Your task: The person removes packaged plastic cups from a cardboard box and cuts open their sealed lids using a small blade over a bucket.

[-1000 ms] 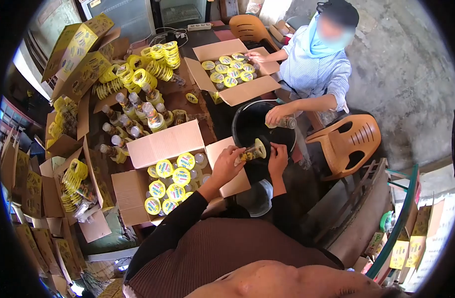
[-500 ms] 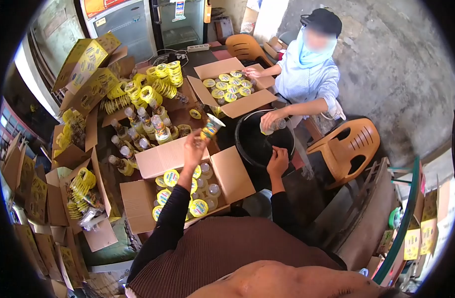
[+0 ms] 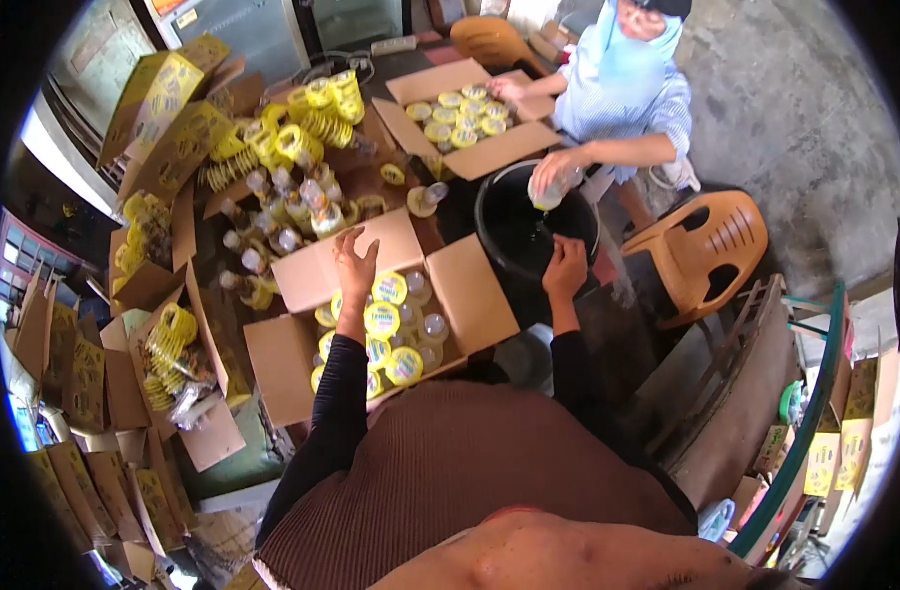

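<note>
My left hand (image 3: 354,262) hovers with fingers spread and nothing in it over the far flap of an open cardboard box (image 3: 474,295). The box holds several jars with yellow lids (image 3: 381,320) and some clear ones. Beyond the flap, a yellow-lidded jar (image 3: 425,200) lies on its side on the dark table. My right hand (image 3: 566,265) rests on the near rim of a black bucket (image 3: 489,231), fingers curled over it.
Across the table a person in a striped shirt tips a bottle (image 3: 548,193) into the bucket, beside another open box of jars (image 3: 489,152). Loose bottles (image 3: 283,211) and stacks of yellow lids (image 3: 312,113) fill the table's left. Orange chair (image 3: 710,251) on the right.
One second ago both my hands held a jar over the bucket. My left hand then carried it left over the box and is now empty; my right hand stayed at the bucket rim.
</note>
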`<move>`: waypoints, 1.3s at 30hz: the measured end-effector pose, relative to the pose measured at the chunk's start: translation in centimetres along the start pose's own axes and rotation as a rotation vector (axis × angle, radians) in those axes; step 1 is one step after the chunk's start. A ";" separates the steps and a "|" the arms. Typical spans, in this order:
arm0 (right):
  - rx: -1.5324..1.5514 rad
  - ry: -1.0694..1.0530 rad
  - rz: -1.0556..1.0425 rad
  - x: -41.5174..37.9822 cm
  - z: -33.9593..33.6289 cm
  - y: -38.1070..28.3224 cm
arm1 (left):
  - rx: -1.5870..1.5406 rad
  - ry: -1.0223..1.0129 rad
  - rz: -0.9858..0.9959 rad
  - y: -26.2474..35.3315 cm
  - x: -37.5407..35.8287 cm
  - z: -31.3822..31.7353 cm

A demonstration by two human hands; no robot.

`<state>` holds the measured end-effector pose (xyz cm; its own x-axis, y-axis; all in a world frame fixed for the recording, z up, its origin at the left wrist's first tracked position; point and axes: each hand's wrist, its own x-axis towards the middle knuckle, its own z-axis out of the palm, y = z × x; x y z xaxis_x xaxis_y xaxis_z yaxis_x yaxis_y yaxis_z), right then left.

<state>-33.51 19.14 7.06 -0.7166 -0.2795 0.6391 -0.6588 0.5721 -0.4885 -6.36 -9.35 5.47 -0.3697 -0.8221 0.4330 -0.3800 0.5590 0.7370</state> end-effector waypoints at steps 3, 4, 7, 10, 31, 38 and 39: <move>-0.015 -0.004 -0.019 0.0 0.0 0.1 | 0.094 -0.070 0.033 -1.1 -4.7 -2.0; -0.022 -0.032 -0.011 0.0 -0.2 0.0 | 0.137 -0.134 0.020 -1.3 -6.0 -2.7; -0.009 -0.026 0.011 -0.1 0.0 0.1 | 0.174 -0.202 0.004 -1.9 -9.6 -3.2; -0.022 -0.062 0.064 0.0 -0.1 0.0 | 0.169 -0.179 0.032 -0.8 -12.4 -2.8; -0.005 -0.042 0.070 0.1 -0.5 -0.1 | 0.386 -0.711 0.197 3.6 -14.6 3.3; -0.014 -0.058 0.095 -0.2 -0.6 -0.2 | 0.287 -0.660 0.242 2.3 -14.9 3.0; -0.014 -0.054 0.094 -0.1 -0.5 -0.1 | 0.286 -0.659 0.245 2.2 -14.8 2.9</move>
<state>-33.23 19.53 7.35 -0.7869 -0.2651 0.5573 -0.5849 0.6085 -0.5363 -4.19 4.40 -0.80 -0.8678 -0.4864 0.1015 -0.3936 0.7976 0.4571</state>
